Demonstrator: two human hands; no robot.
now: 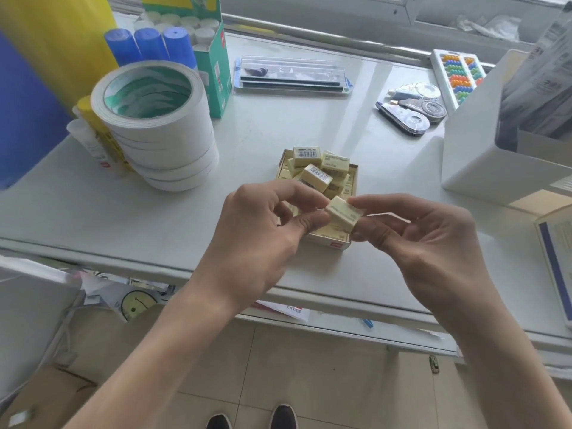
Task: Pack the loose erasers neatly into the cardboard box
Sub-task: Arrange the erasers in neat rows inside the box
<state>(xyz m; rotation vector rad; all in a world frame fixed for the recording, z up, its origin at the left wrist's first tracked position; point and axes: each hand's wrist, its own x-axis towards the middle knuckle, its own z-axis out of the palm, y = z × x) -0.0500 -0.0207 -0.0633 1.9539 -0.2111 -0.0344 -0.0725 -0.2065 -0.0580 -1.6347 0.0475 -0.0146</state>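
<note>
1. Counting erasers first: one pale yellow eraser is held in the air between both hands, just above the near end of the cardboard box.
2. At least four more wrapped erasers lie heaped and tilted at the far end of the box, barcodes up on two; further ones sit flat underneath, exact count not readable.
3. One box only, open-topped, standing on the white table near its front edge.
4. Left hand: thumb and forefinger closed in a pinch on the left end of the held eraser; other fingers curled loosely.
5. Right hand: thumb and forefinger pinched on the eraser's right end; remaining fingers half open, spread below.
6. The hands are close together, joined only through the eraser.
7. Other items counted: one stack of white tape rolls left of the box, roughly five rolls; three blue-capped glue sticks behind it; three correction-tape dispensers at far right; one clear case at the back.
</note>
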